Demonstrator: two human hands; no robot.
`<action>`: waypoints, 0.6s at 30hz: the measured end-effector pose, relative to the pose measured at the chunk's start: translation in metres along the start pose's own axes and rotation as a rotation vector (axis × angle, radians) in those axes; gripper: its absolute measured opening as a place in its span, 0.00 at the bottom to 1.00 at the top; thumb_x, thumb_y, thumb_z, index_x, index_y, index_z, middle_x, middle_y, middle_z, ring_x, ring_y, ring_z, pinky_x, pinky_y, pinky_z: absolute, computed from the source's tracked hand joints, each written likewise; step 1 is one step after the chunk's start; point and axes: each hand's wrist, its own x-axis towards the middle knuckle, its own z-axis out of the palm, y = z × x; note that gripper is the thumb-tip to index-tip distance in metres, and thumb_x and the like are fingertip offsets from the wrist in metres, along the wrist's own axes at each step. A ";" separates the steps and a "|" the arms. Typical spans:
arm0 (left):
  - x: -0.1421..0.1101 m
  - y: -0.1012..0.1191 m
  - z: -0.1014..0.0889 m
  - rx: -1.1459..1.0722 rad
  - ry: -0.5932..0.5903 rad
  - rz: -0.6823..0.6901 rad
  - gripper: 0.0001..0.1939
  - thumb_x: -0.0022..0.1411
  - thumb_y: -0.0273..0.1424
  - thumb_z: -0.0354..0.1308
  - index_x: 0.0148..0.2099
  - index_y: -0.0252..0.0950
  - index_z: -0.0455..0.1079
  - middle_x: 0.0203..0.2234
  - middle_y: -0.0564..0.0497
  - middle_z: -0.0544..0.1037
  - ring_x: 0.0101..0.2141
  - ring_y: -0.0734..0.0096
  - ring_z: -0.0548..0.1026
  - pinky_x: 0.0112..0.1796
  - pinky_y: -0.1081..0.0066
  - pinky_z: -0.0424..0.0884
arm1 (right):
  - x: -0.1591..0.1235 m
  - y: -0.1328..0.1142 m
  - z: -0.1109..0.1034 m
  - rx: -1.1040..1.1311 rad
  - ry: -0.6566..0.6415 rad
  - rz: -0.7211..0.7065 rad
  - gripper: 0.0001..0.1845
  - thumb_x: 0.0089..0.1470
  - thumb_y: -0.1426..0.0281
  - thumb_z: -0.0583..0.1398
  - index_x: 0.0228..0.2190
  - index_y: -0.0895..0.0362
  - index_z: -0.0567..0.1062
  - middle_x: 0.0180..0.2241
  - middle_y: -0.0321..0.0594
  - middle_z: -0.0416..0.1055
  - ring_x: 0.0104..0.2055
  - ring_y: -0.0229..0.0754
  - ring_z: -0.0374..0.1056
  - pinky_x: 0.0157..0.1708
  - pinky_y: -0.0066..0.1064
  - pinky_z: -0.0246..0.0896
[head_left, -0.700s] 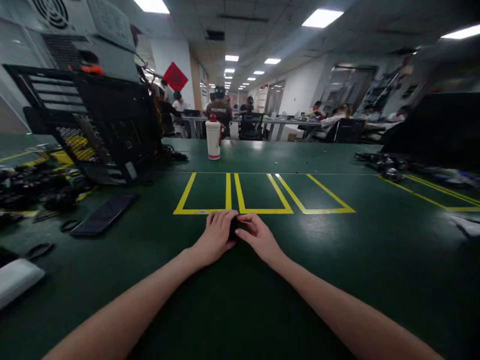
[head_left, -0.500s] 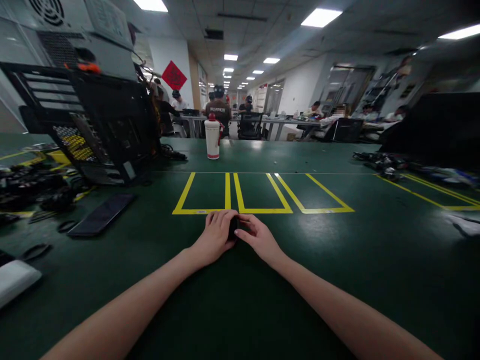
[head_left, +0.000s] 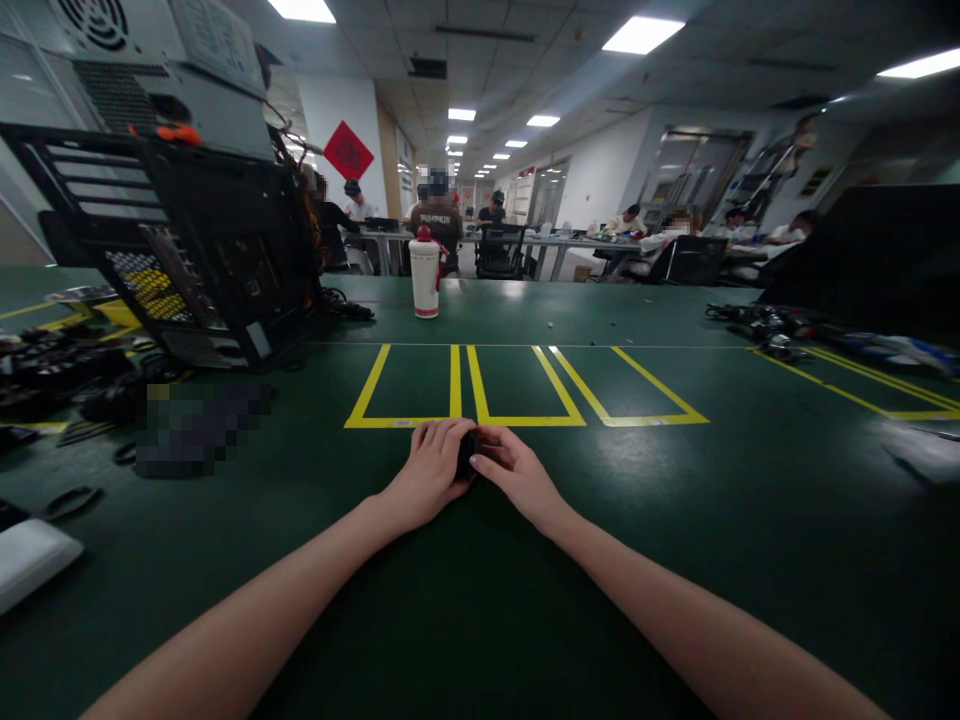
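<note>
My left hand [head_left: 429,472] and my right hand [head_left: 517,474] meet on the green table [head_left: 675,520], just in front of the yellow taped boxes [head_left: 517,385]. Between them sits a small black object [head_left: 467,455]; most of it is hidden by the fingers. Both hands curl their fingers around it from either side. I cannot make out what the object is.
An open black computer case [head_left: 187,250] stands at the left, with black cables and parts [head_left: 52,370] beside it. A white bottle with a red cap [head_left: 426,273] stands beyond the boxes. Cables and parts [head_left: 780,330] lie at the right. People sit at desks far behind.
Both hands stay pressed together at the same spot; the fingers have closed a little tighter on the small black object.
</note>
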 end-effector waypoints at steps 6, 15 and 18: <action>0.000 -0.001 0.001 0.009 0.009 0.014 0.31 0.51 0.26 0.54 0.54 0.37 0.44 0.49 0.45 0.59 0.50 0.60 0.58 0.51 0.55 0.51 | -0.001 0.004 0.001 0.113 -0.030 -0.005 0.15 0.44 0.72 0.59 0.37 0.54 0.64 0.39 0.37 0.66 0.45 0.41 0.63 0.45 0.37 0.60; 0.001 -0.002 0.002 0.008 0.000 0.002 0.30 0.51 0.26 0.54 0.54 0.36 0.45 0.49 0.44 0.59 0.50 0.61 0.58 0.51 0.55 0.51 | 0.001 0.005 0.000 0.037 0.011 -0.010 0.14 0.46 0.70 0.58 0.38 0.53 0.65 0.41 0.37 0.65 0.46 0.40 0.62 0.47 0.37 0.58; 0.000 -0.001 0.000 0.002 -0.012 -0.004 0.31 0.51 0.26 0.54 0.54 0.37 0.44 0.49 0.44 0.58 0.50 0.60 0.58 0.51 0.55 0.51 | 0.001 0.005 -0.001 0.031 -0.005 0.028 0.18 0.46 0.69 0.58 0.41 0.54 0.64 0.43 0.39 0.64 0.47 0.41 0.62 0.48 0.38 0.56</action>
